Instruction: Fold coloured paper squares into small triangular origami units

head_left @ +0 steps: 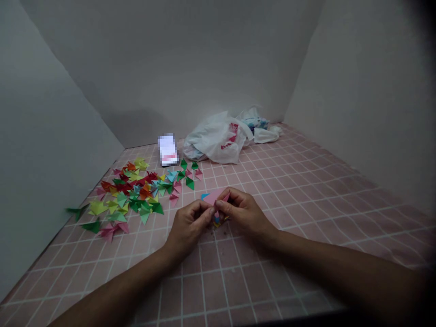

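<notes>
My left hand and my right hand meet just above the pink tiled floor, fingertips pinched together on a small pink piece of paper. A blue edge shows behind the pink paper. More small coloured paper lies under my fingers, mostly hidden. A pile of folded paper triangles in green, red, yellow, pink and blue is spread on the floor to the left of my hands.
White plastic bags lie crumpled against the far wall. A small white pack stands beside them. Plain grey walls close in on the left, back and right.
</notes>
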Demonstrator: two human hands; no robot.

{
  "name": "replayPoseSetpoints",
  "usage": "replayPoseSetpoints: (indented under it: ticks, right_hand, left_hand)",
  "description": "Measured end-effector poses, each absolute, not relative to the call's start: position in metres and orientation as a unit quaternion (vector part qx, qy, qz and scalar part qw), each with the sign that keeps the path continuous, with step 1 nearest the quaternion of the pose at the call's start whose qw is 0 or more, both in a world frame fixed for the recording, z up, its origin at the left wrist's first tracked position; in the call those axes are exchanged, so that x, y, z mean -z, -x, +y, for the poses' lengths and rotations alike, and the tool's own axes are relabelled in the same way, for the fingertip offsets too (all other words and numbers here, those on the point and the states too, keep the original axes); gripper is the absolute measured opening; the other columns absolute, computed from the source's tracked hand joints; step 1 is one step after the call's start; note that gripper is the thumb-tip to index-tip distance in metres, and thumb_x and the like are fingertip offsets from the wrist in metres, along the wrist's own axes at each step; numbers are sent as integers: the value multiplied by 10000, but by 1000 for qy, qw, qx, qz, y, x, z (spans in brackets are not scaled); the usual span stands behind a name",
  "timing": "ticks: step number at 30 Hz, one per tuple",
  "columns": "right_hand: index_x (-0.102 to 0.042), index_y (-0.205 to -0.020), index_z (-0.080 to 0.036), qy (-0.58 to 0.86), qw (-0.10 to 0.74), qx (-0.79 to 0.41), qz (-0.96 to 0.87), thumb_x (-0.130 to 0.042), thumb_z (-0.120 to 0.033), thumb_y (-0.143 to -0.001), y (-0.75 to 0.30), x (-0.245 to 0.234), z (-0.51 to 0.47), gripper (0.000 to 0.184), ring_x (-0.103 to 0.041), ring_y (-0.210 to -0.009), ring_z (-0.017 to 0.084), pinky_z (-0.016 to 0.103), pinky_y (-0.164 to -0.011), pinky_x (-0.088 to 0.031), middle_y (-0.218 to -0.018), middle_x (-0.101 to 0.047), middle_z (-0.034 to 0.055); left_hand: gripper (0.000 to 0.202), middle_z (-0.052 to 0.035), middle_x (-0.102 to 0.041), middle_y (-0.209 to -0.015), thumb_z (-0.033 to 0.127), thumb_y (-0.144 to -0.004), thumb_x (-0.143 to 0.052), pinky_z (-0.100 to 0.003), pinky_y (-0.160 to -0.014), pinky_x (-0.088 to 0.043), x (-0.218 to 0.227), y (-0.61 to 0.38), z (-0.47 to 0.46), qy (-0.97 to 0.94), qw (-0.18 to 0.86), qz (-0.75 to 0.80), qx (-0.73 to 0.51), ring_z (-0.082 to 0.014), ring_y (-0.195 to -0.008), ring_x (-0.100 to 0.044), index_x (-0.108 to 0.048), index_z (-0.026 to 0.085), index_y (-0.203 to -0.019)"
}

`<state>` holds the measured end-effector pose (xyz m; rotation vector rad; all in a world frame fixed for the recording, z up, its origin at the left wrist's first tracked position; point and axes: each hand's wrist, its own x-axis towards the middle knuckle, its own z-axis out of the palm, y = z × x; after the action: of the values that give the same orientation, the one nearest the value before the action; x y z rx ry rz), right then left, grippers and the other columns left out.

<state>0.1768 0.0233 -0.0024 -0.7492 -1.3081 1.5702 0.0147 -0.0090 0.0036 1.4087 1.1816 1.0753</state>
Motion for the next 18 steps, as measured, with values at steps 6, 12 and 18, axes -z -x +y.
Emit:
replayPoseSetpoints:
  ticks: [6, 12, 18]
  right_hand:
    - [-580, -705, -177, 300, 448, -651, -534, -723, -354, -810, -179, 2, 25, 251, -541, -540, 99, 247, -556, -442, -597, -589, -34]
    - [-581, -727, -173, 278, 413, -668, -553, -716, -402, -812, -178, 5, 30, 278, -542, -534, 99, 243, -540, -435, -597, -591, -28]
    - [-578, -734, -169, 301, 386, -671, -556, -715, -435, -801, -177, 4, 28, 306, -524, -535, 99, 235, -521, -421, -595, -569, -28]
  left_hand:
    - [250, 1, -598, -646, 372, -869, -631, -235, -576, -397, -4, -12, -10, -606, 462, 484, -431, -115, -596, -515, -640, 160, -736]
    - [237, -23, -679, -716, 371, -867, -650, -255, -669, -459, -3, -12, -6, -574, 510, 449, -457, -140, -681, -603, -661, 161, -758]
    - [248, 1, -633, -690, 383, -821, -719, -237, -653, -455, 2, -8, -2, -523, 525, 459, -490, -122, -659, -579, -664, 148, -759]
